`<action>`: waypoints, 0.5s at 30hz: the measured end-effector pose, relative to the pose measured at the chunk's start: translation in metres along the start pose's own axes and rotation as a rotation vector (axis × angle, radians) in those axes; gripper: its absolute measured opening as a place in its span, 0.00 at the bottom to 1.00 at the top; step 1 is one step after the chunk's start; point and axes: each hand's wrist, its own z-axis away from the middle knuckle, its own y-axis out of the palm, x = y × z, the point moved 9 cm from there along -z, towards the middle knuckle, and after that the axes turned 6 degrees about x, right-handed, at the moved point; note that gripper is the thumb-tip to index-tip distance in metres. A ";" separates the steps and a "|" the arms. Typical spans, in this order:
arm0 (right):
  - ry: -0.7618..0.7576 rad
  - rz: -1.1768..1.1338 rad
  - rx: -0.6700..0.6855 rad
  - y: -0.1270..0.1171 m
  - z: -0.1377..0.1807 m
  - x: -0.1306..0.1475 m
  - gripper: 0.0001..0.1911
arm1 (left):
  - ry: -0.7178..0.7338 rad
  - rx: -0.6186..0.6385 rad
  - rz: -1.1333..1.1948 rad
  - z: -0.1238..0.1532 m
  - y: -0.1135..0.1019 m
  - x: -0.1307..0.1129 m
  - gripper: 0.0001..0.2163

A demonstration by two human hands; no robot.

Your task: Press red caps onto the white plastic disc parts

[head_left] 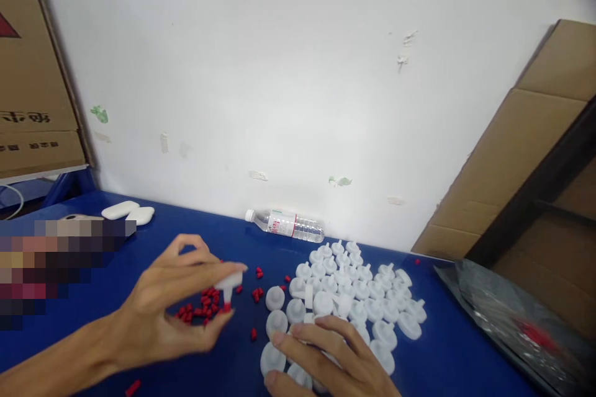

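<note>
Between thumb and index finger, my left hand [174, 304] holds a white nozzle cap [228, 285] with its spout pointing down. A small red tip [227, 307] sits on the spout's lower end, against my thumb. Below and behind that hand lie several loose red tips [205, 307] on the blue table. My right hand [333, 353] rests over the near side of a large cluster of white nozzle caps [358, 290], most with spouts up. Its fingers are spread and touch some caps; what lies under the palm is hidden.
A clear water bottle [298, 225] lies on its side along the wall. White oval cases [121, 209] lie at the back left near a blurred-out area. A grey plastic bag [516, 322] and a cardboard box [507, 155] stand at the right; another carton [37, 87] is far left.
</note>
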 end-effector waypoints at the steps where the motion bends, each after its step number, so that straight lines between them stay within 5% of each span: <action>1: -0.034 -0.006 0.028 0.003 0.000 0.000 0.15 | -0.043 -0.004 -0.022 -0.001 -0.003 0.013 0.20; 4: -0.060 -0.045 0.086 0.009 0.005 -0.005 0.16 | -0.339 0.039 -0.032 0.005 -0.005 0.070 0.14; 8: -0.045 -0.126 0.157 0.018 0.015 -0.007 0.13 | -0.637 0.117 0.031 0.026 0.009 0.133 0.20; 15: -0.074 -0.146 0.192 0.030 0.024 -0.001 0.12 | -0.785 0.248 -0.020 0.046 0.028 0.174 0.30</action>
